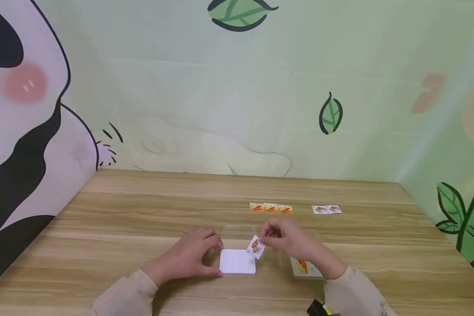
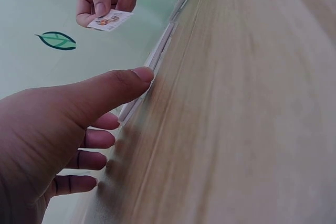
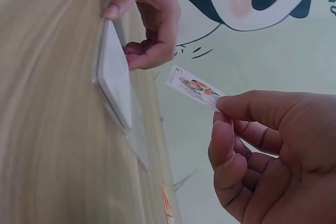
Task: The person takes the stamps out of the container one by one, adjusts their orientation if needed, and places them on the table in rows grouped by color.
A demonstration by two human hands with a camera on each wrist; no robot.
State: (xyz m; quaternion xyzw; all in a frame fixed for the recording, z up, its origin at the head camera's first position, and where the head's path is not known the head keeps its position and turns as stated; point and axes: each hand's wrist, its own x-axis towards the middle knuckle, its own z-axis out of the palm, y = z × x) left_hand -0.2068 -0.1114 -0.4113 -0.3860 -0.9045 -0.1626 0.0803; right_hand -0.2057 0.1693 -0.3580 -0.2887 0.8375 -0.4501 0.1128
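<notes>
In the head view my right hand (image 1: 288, 239) pinches a small white stamp (image 1: 255, 247) between thumb and fingers. The stamp bears a coloured picture and, in the right wrist view, small print at one corner. It is held up over the right side of a flat case with a white inside (image 1: 237, 262) and a raised clear lid (image 1: 238, 232). My left hand (image 1: 187, 256) holds the case at its left side, thumb at the near corner and fingers toward the far one. In the left wrist view the thumb (image 2: 123, 85) touches the case's edge.
A second clear case (image 1: 307, 277), partly hidden under my right forearm, contains an orange-and-yellow stamp (image 1: 302, 266). Farther back lie a row of three yellow-red stamps (image 1: 270, 208) and two white stamps (image 1: 326, 210). Behind the wooden table (image 1: 162, 197) stands a printed wall.
</notes>
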